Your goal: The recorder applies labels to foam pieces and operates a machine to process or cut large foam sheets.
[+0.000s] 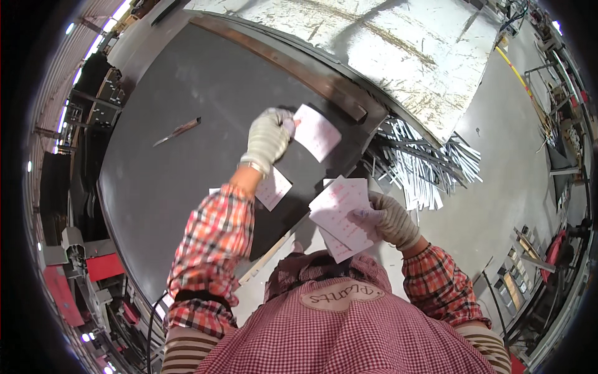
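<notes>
My left hand (269,138), in a pale work glove, pinches the edge of one white paper slip (317,133) with reddish marks, held over the dark sheet-topped table (187,81). Below that wrist another paper slip (273,188) lies on the table, partly covered by my forearm. Close to my body, my right hand (393,219), also gloved, grips a fanned stack of similar paper slips (342,215), its thumb on top. A small knife-like tool (177,131) rests on the table to the left of my left hand.
A brown metal bar (280,62) lies along the table's far right edge. Beyond it stands a large scuffed white sheet (411,50). Many thin metal strips (423,162) are heaped at the right. Racks and machinery line both sides, with red parts (104,267) at left.
</notes>
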`<state>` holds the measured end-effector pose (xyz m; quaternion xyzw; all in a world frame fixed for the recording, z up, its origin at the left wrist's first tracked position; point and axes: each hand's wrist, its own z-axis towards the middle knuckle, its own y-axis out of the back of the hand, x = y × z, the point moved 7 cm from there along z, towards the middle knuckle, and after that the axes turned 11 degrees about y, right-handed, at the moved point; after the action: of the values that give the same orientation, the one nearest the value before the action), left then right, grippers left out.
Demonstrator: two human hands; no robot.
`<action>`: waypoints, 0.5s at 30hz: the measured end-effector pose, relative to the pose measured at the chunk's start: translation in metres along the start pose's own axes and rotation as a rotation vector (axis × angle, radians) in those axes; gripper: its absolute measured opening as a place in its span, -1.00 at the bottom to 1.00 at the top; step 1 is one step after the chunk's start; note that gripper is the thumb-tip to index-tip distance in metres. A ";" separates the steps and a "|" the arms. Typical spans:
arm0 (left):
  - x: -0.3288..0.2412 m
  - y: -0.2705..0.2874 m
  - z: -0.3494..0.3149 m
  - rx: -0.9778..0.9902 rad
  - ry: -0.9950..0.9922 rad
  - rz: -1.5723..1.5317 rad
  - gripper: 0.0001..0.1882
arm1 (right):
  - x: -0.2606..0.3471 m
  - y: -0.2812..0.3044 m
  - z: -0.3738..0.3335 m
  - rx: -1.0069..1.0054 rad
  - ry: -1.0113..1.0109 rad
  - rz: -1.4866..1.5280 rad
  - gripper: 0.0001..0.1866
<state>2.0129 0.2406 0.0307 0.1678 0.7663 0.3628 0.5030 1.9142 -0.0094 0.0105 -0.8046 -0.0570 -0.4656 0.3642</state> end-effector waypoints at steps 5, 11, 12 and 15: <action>-0.035 -0.013 -0.031 0.025 -0.148 -0.490 -0.56 | -0.007 0.041 -0.023 -0.246 0.161 0.047 -0.62; 0.005 -0.106 -0.212 0.604 -0.105 -0.573 -0.54 | -0.050 0.032 -0.072 -0.380 0.214 -0.003 -0.49; 0.041 -0.130 -0.230 0.694 0.028 -0.389 -0.55 | -0.078 0.028 -0.078 -0.355 0.216 -0.090 -0.47; 0.117 -0.159 -0.282 0.838 0.632 -0.743 -0.59 | -0.151 0.008 -0.104 -0.344 0.140 -0.194 -0.47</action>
<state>1.7268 0.0958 -0.0956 -0.0417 0.9613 -0.1338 0.2371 1.7594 -0.0444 -0.0822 -0.8112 -0.0285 -0.5562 0.1780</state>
